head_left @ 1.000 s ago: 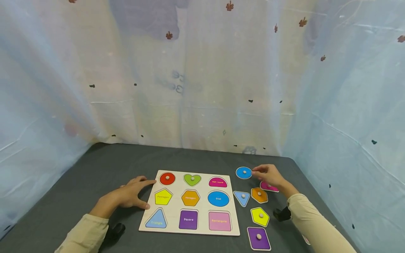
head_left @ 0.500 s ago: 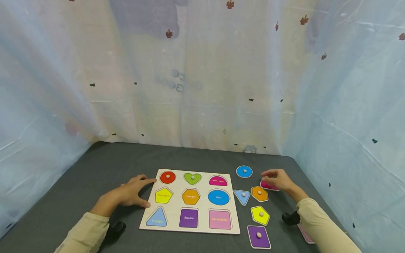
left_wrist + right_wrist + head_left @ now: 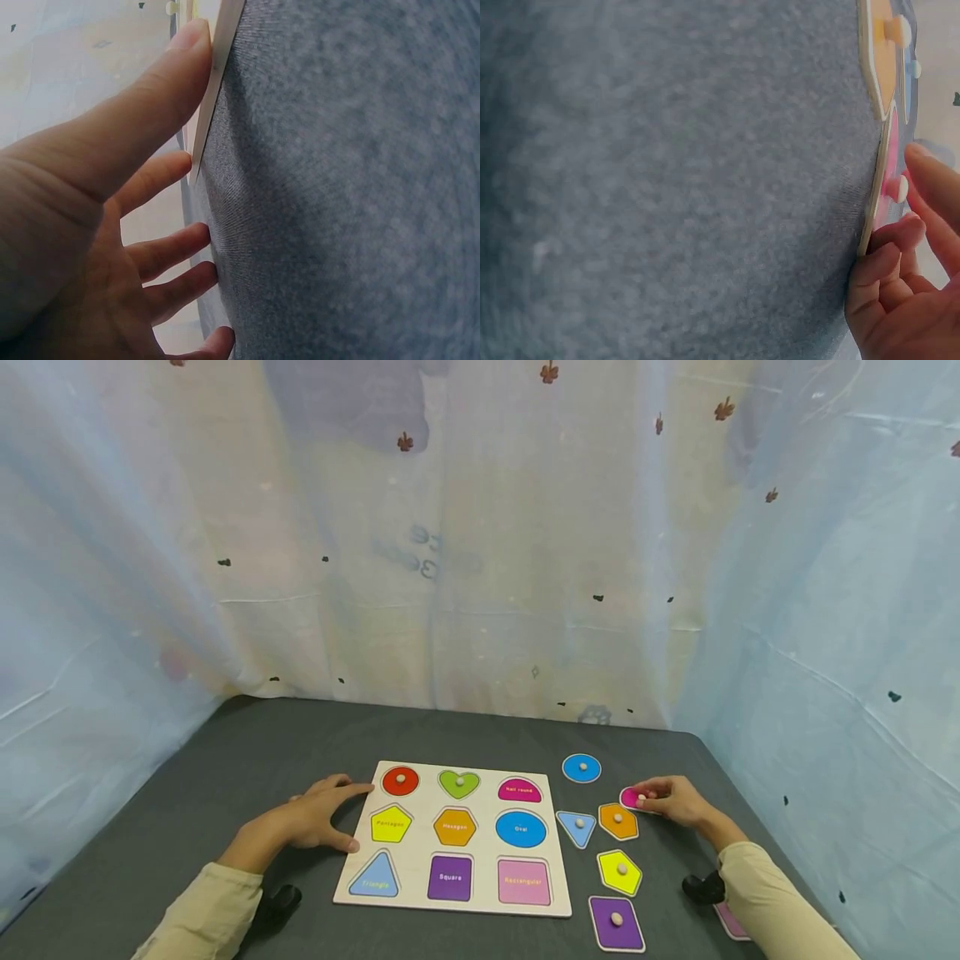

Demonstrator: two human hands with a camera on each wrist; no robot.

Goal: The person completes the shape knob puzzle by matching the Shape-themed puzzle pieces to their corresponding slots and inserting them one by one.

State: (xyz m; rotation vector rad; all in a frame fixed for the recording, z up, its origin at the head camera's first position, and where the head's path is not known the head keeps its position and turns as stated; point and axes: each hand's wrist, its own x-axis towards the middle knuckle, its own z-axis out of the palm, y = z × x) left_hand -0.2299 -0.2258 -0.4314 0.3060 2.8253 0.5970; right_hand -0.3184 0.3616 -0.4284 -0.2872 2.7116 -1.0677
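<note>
right hand [image 3: 675,800] is pinching the pink piece [image 3: 632,797] on the surface [image 3: 225,760]; left hand [image 3: 315,820], fingers spread wide, is resting against the puzzle board [image 3: 480,852].

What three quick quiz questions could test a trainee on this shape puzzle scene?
1. True or false: the right hand has its fingers at the pink half-round piece.
2. Which two pieces already sit in the puzzle board? A: circle and heart. B: square and oval.
3. Fill in: the left hand rests at the board's ____ edge.

Key:
1. True.
2. A: the red circle and green heart carry knobs.
3. Left.
</note>
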